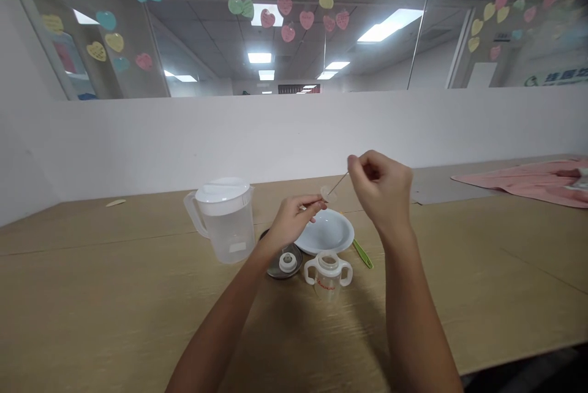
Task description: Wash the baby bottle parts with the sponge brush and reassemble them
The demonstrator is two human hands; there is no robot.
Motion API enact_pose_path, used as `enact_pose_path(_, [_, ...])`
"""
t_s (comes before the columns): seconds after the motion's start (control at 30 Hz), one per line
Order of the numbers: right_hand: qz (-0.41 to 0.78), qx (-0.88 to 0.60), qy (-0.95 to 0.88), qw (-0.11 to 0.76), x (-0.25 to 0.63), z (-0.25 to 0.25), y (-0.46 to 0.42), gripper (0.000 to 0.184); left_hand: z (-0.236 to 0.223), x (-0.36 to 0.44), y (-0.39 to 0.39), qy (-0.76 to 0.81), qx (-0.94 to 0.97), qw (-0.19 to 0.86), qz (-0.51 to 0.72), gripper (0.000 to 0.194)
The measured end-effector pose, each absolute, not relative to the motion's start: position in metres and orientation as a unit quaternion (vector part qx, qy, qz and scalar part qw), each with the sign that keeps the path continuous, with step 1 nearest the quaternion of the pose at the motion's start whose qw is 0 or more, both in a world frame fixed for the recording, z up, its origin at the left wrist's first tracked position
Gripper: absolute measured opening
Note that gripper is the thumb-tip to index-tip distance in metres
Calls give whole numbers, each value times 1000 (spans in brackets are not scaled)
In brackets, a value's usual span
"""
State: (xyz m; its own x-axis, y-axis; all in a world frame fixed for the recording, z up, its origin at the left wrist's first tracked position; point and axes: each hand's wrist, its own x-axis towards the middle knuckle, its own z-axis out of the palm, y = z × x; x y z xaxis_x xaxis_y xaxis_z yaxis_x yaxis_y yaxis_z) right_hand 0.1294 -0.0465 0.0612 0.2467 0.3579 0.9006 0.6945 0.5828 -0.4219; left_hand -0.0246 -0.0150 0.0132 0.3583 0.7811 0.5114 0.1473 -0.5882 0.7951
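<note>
In the head view my left hand [296, 215] pinches a small clear round piece [327, 193], perhaps a bottle part, above a white bowl [326, 231]. My right hand [381, 188] is raised to its right, fingers closed on a thin rod [339, 182]. The rod slants down to the clear piece; whether its tip is inside, I cannot tell. Below the hands a clear two-handled baby bottle [328, 280] stands upright with its top uncovered. Left of it, a white bottle collar with a teat [288, 261] lies in a dark shallow dish [275, 272].
A translucent lidded pitcher [229, 221] stands at the left. The light-green handle [363, 254] of some tool lies right of the bowl. Pink cloth [528, 179] and a grey sheet [450, 190] lie at the far right. A white wall [229, 142] with windows closes off the table's back.
</note>
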Motion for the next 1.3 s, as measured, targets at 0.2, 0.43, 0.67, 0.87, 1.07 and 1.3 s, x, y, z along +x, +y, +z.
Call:
enact_pose_path(0.2, [-76,-509,-699,496,113,51,-29,40,15,-22,-17,311,744,393,443,29])
enact_pose_path(0.43, [-53,-502,-704,500,109,45,-14,48,12,-22,-14,300,729,433,438,29])
enact_pose_path(0.67, [-66,-501,-649,569,116,49,-21,50,16,-20,-18,273,742,448,419,33])
enact_pose_path(0.87, [-82,-479,-611,625,120,53,-28,52,22,-24,-24,254,749,473,388,34])
enact_pose_path(1.07, [-92,-464,-560,680,127,56,-30,53,28,-28,-33,262,775,445,364,34])
enact_pose_path(1.3, [-84,-456,-515,721,134,57,-30,53,29,-32,-32,269,757,492,336,31])
